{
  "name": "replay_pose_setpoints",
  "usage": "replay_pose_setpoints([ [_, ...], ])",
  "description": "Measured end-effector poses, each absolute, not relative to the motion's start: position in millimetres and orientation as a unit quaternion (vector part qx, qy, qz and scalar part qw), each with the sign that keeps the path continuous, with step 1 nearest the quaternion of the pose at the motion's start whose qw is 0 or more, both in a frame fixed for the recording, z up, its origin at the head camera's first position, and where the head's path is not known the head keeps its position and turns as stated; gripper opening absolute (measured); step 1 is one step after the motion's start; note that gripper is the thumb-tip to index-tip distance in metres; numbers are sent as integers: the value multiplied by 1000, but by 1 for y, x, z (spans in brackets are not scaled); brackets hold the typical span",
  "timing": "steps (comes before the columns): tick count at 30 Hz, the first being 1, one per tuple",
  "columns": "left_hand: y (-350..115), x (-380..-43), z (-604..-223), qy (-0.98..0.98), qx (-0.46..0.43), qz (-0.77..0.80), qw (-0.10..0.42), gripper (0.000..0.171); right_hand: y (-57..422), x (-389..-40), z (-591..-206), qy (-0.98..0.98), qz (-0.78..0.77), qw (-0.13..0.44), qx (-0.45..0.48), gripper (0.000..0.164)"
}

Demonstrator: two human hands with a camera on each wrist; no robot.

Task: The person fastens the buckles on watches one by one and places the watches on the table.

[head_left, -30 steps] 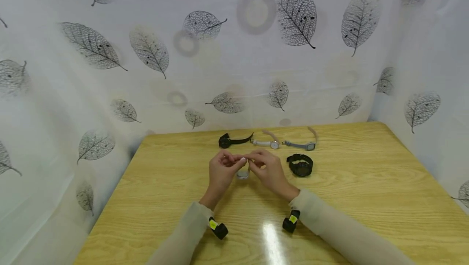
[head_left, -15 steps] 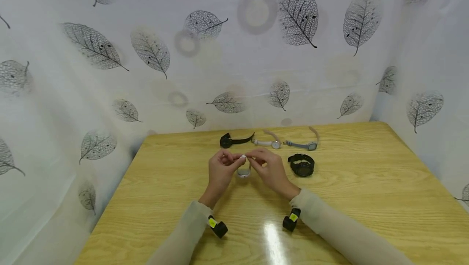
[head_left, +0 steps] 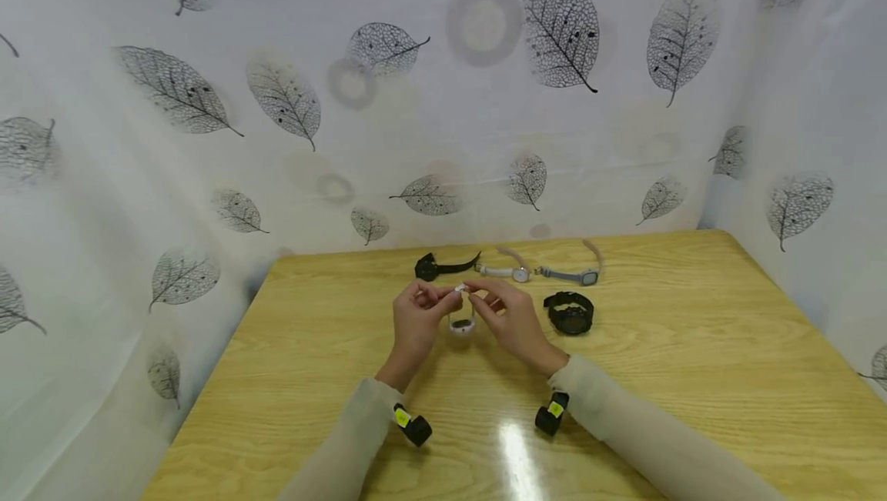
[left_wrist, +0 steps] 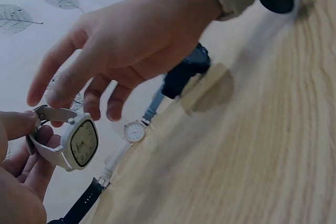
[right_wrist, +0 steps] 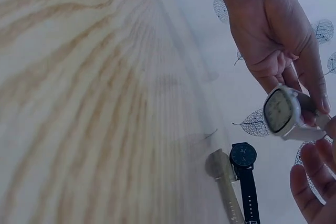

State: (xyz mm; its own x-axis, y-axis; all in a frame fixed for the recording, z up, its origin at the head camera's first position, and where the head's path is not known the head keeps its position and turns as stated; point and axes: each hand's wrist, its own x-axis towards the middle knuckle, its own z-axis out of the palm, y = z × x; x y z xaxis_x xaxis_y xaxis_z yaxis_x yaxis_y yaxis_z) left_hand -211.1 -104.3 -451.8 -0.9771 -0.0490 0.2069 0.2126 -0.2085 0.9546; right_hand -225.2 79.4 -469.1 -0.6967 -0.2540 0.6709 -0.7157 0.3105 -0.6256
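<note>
A white wristwatch (head_left: 461, 327) with a rounded-square case hangs between the two hands above the table, its strap looped upward. My left hand (head_left: 416, 324) pinches the strap at the top between thumb and index finger. From the other side, my right hand (head_left: 511, 324) pinches near the same strap end with thumb and index finger. In the left wrist view the numbered dial of the white wristwatch (left_wrist: 83, 142) faces away from the left hand (left_wrist: 21, 187). Fingers partly hide the strap's buckle end.
Along the back lie a black watch (head_left: 426, 267), a white-strapped round watch (head_left: 520, 275) and a blue-grey watch (head_left: 587, 278). A bulky black watch (head_left: 572, 321) lies to the right of the right hand. A leaf-print curtain (head_left: 478, 124) rises behind the wooden table (head_left: 679, 347).
The pinched white strap end has risen slightly and shows more between the fingertips. The watch case below has tilted, showing a dark part. Both hands remain nearly in place.
</note>
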Motion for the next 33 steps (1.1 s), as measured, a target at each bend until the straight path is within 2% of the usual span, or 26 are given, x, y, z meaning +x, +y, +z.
replay_pose_setpoints([
  [7, -108, -218, -446, -585, -7, -807, 81, 28, 83, -223, -467, -777, 519, 182, 305, 32],
  [21, -107, -219, -447, -565, 11, -823, 59, 27, 87, -220, -472, -771, 549, 123, 299, 25],
  [27, -111, -220, -449, -577, -14, -816, 30, 19, 85, -221, -472, -752, 591, 85, 278, 27],
  [33, -125, -216, -456, -661, -103, -743, 8, 35, 88, -219, -461, -755, 609, 49, 239, 28],
])
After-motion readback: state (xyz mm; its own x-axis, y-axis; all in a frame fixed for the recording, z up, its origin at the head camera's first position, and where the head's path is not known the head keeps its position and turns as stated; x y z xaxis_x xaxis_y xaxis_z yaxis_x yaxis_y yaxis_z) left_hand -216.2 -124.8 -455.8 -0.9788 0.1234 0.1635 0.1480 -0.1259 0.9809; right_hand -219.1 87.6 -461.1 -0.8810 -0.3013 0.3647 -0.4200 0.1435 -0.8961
